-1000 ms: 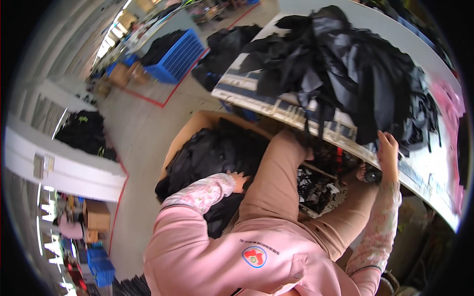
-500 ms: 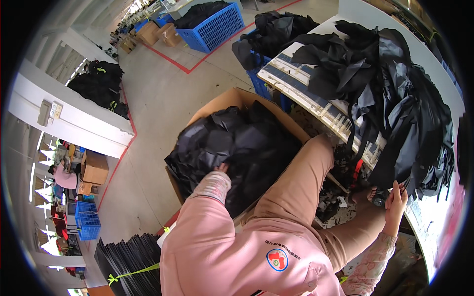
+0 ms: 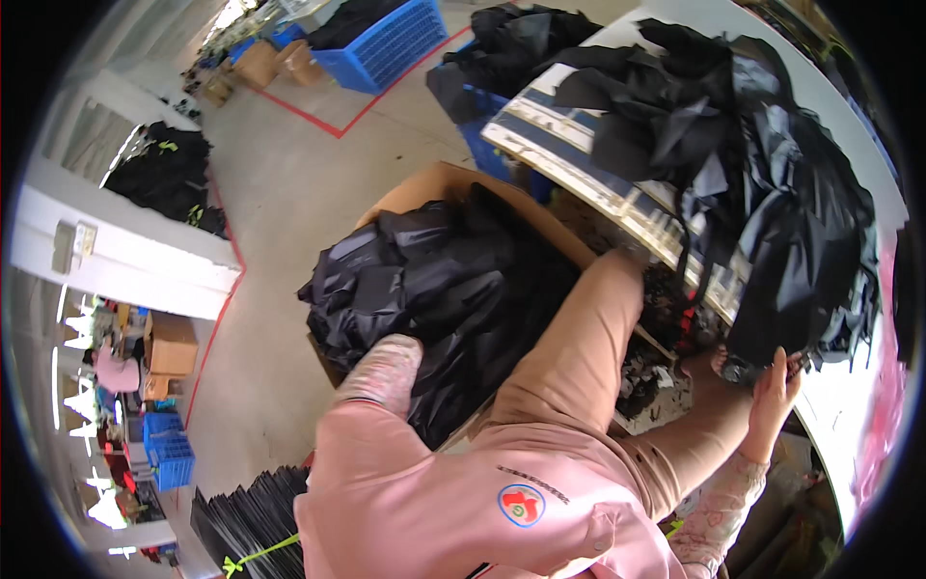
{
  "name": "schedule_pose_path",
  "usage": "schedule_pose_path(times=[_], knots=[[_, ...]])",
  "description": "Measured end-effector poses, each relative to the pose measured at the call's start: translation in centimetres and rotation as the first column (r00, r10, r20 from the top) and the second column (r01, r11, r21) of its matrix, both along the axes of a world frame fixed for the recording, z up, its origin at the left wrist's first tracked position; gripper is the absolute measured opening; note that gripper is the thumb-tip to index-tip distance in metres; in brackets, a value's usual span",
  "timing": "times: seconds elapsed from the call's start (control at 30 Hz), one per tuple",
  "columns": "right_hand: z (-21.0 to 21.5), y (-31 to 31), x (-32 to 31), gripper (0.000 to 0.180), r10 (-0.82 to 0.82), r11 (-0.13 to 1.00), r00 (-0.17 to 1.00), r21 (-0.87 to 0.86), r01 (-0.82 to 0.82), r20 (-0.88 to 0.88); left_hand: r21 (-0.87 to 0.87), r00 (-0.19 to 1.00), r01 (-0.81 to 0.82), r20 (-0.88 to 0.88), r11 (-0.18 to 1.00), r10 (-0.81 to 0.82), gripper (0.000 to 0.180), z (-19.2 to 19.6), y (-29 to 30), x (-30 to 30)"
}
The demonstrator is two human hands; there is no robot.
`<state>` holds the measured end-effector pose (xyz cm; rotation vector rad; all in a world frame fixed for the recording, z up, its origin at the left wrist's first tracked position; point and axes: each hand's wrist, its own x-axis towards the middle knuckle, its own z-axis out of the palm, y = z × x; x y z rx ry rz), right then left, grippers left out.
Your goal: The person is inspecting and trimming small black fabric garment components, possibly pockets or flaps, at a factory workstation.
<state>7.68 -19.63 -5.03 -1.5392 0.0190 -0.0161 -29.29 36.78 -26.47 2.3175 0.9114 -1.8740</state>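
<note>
One hand in the box, one at the heap

The left hand [image 3: 391,359] is pushed into the black folded garments [image 3: 434,289] that fill the open cardboard box [image 3: 439,183] on the floor beside the person's leg. Only the floral sleeve and wrist show; the fingers are buried in the cloth, so I cannot tell whether they are closed on anything. The box stands just beside the tabletop [image 3: 617,198], low and within arm's reach, which seems to be why one arm can dip into it while the other stays up at the work surface

The right hand [image 3: 772,391] is raised at the tabletop's near edge, fingers curled around the hanging lower end of the pile of black garments [image 3: 762,183] that spills over that edge. The pile drapes down far enough to be gripped from below

A blue crate [image 3: 386,43] stands well apart across the concrete floor [image 3: 289,183], inside red floor tape [image 3: 318,111]
</note>
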Motion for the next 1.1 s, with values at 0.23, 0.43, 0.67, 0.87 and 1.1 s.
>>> schedule_pose_path(times=[0.23, 0.43, 0.67, 0.87, 1.1], knots=[[5.2, 3.1, -2.3, 0.024, 0.042, 0.993, 0.999, 0.106, -0.044, 0.022, 0.153, 0.662, 0.265, 0.689, 0.952, -0.295, 0.052, 18.8, -10.2, 18.2], [8.4, 4.5, -5.9, 0.02, 0.074, 0.963, 0.997, 0.258, -0.08, 0.033, -0.024, -0.294, 0.751, 0.883, 0.66, 0.366, 0.1, 23.5, -30.0, 29.2], [10.2, 0.3, -10.2, 0.018, 0.062, 0.94, 0.927, 0.29, -0.178, 0.37, -0.493, 0.176, 0.853, 0.58, 0.171, 0.795, 0.02, 25.5, -36.9, 30.6], [9.0, -2.2, -9.0, 0.03, 0.009, 0.995, 0.918, -0.095, 0.031, 0.396, -0.862, 0.589, -0.011, -0.415, -0.507, 0.693, 0.026, 26.8, -36.4, 25.8], [1.3, -4.4, -10.5, 0.043, 0.509, 0.845, 0.778, 0.387, -0.369, -0.369, -0.685, 0.295, -0.391, -0.725, -0.614, 0.622, 0.049, 23.0, -37.3, 26.4]])
